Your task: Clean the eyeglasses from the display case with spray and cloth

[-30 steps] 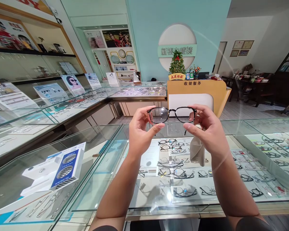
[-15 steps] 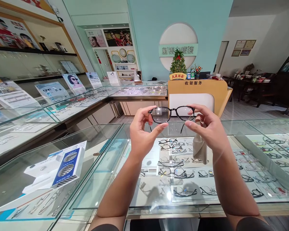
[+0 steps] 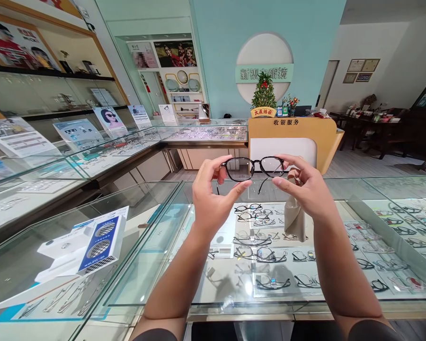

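Black-framed eyeglasses are held up in the air above the glass display case, lenses side by side and the temple arms hanging unfolded below. My left hand pinches the left end of the frame between thumb and fingers. At the right end, my right hand grips the rim and hinge area in the same way. A beige cloth hangs down from my right hand, its upper part tucked behind the fingers.
Below lies a glass display case with several rows of eyeglasses. A blue and white box stand rests on the left. Farther back are a yellow counter, another glass case and a small green plant.
The eyeglasses have turned slightly in my hands, and their temple arms now hang a little farther left. Both hands keep their hold, and the camera view has shifted slightly.
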`<state>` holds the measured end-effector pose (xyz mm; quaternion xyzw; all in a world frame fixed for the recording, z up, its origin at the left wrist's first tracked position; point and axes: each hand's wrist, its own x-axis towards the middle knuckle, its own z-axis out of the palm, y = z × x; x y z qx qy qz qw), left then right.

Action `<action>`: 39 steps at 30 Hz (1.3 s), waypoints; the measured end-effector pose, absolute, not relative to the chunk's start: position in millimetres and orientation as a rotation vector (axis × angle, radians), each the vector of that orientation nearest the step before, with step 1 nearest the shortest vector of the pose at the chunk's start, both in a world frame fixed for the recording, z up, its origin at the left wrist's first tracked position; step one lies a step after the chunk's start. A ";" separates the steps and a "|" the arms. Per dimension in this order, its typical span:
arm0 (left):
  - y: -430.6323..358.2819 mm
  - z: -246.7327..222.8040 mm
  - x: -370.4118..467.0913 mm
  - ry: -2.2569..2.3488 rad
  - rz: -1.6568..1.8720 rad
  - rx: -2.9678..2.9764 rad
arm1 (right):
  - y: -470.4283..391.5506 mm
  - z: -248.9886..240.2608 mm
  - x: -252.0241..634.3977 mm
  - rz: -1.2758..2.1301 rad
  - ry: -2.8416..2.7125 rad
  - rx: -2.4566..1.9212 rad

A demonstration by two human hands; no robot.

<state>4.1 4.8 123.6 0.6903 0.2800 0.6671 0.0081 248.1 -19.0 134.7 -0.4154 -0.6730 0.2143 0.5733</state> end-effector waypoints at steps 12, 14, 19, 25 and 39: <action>13.5 115.8 6.2 0.910 2.207 2.156 | -19.9 132.2 243.2 0.188 -1.568 -0.965; 16.0 116.1 6.2 0.951 2.202 2.172 | -20.9 132.2 239.8 0.043 -1.551 -0.956; 20.9 116.5 6.9 0.950 2.191 2.166 | -18.9 129.6 234.5 -0.173 -1.521 -0.927; 30.0 108.6 9.3 0.904 2.147 2.074 | -16.9 123.4 229.3 -0.255 -1.532 -0.953; 33.9 106.5 11.7 0.888 2.284 2.004 | -17.5 121.1 221.0 -0.285 -1.549 -0.932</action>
